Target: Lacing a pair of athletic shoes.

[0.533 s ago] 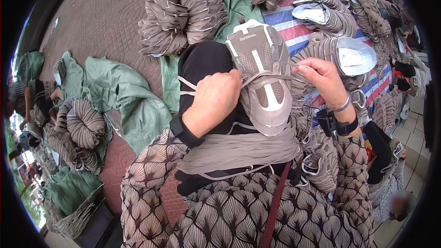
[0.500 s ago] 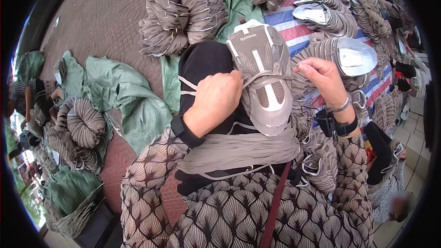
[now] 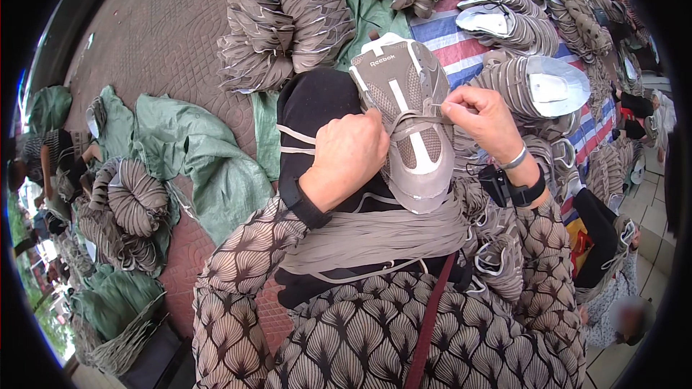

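Observation:
A taupe and grey mesh shoe upper [image 3: 424,155] rests toe toward me on my black-clad lap, with a pale strip down its middle. A flat taupe shoelace [image 3: 422,121] crosses its front. My left hand [image 3: 346,150] is closed in a fist at the upper's left edge; loose lace shows on its far side, and its fingertips are hidden. Beside the right row of eyelets, my right hand [image 3: 481,117] pinches a thin lace end. Across my lap, nearer my body, lies a thick bundle of loose laces [image 3: 382,238].
Stacked shoe uppers [image 3: 317,14] stand ahead on the paving, and more stacks [image 3: 515,32] sit on a striped sheet [image 3: 461,50] to the right. Green sacking [image 3: 194,137] and another bundle of uppers [image 3: 137,198] lie left. A seated person [image 3: 613,310] is at the right.
My right hand has moved left and slightly down, closer to the upper's eyelets. My left hand has shifted slightly right, still closed. The crossed lace now sits bunched on the upper.

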The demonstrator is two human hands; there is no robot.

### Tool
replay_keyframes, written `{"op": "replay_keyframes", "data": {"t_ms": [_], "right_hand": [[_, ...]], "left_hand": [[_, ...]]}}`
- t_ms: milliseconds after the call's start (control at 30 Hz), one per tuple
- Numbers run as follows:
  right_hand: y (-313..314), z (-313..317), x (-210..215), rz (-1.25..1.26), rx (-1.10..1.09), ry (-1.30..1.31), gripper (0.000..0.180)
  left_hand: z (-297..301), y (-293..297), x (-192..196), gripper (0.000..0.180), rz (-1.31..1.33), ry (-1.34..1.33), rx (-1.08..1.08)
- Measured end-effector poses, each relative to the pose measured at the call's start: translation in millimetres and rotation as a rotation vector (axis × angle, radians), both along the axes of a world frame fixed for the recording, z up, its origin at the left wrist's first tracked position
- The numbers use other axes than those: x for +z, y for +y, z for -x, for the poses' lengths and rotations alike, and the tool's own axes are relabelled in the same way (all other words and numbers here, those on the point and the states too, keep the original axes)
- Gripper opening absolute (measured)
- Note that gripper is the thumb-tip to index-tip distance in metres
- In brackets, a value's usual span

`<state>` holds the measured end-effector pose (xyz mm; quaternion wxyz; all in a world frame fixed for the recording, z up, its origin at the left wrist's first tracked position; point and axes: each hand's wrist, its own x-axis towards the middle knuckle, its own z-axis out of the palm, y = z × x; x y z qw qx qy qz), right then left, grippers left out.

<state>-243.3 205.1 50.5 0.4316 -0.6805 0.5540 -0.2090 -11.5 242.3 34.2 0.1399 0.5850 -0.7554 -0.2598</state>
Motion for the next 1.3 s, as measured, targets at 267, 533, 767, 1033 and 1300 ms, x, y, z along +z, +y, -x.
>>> {"op": "replay_keyframes", "data": {"t_ms": [267,533,767,1033,1300], "right_hand": [[1.4,-23.9,-10.8,0.787,0.192,0.275,0.01],[-31.1,-19.6,25.3,0.72,0.642,0.433,0.041],[-70.4,-30.7,46.0,0.472,1.08,0.613,0.037],[-65.0,-24.9,32.7,0.54,1.047,0.606,0.022],[-43.5,-39.8,20.3,0.508,0.819,0.666,0.015]], "left_hand": [[-8.1,1.2,9.0,0.012,0.056,-0.053,-0.089],[-35.4,-35.7,18.2,0.035,0.304,0.009,-0.475],[-27.7,-48.2,13.1,0.022,0.201,-0.08,-0.63],[-21.1,-36.0,-0.5,0.023,0.062,-0.046,-0.42],[-11.1,-56.0,8.0,0.016,-0.283,0.066,-0.235]]}}
